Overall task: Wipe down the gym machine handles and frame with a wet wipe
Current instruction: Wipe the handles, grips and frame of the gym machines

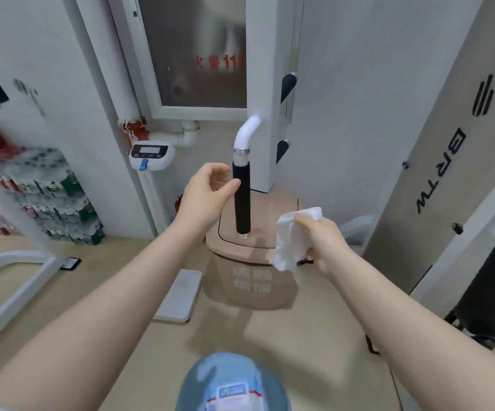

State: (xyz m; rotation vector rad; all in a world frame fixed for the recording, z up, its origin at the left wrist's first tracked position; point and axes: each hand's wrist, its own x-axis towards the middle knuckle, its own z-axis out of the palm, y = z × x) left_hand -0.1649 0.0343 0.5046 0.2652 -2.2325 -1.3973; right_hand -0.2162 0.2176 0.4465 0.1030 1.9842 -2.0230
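Wipe (pixel 292 237) in R hand (pixel 322 237), L hand (pixel 206 191) cupped beside handle (pixel 242 198)

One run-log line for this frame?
left hand: open beside black foam handle grip | right hand: holds crumpled white wet wipe | wipe off handle

Tan lidded bin (pixel 249 280) on the beige floor (pixel 115 292), centre. White flat pad (pixel 179 295) lies on the floor just left of it. Digital scale display (pixel 150 154) with a blue tab stands by the wall, beside white pipes (pixel 185 134). Stacked red and green packages (pixel 47 194) at left. Framed glass panel (pixel 196 51) with red characters above. Grey panel (pixel 445 161) with black lettering at right.
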